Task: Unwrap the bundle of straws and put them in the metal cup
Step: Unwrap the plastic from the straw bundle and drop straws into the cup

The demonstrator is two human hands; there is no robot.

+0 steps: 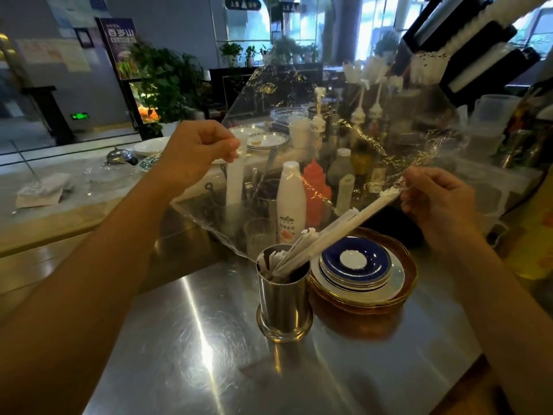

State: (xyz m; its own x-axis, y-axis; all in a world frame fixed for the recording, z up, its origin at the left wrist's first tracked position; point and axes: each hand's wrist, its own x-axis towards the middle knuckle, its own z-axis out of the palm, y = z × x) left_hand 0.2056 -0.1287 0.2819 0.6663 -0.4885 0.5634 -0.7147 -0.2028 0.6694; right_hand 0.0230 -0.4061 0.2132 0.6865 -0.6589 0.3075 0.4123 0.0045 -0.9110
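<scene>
A shiny metal cup [283, 307] stands on the steel counter [185, 354], and several white paper-wrapped straws [335, 232] lean out of it up to the right. A large sheet of clear plastic wrap [269, 115] is spread in the air above the cup, with a lower corner near the cup's rim. My left hand [197, 151] pinches the sheet's left edge. My right hand [437, 202] pinches the sheet's right side at the top end of the longest straws; whether it also grips those straws is unclear.
A stack of plates with a blue saucer [356, 260] on top sits just right of the cup. Behind it stand a white bottle [290, 205], a red squeeze bottle [317, 190], an empty glass [258, 235] and several syrup bottles. Plates and cluttered containers fill the back counter.
</scene>
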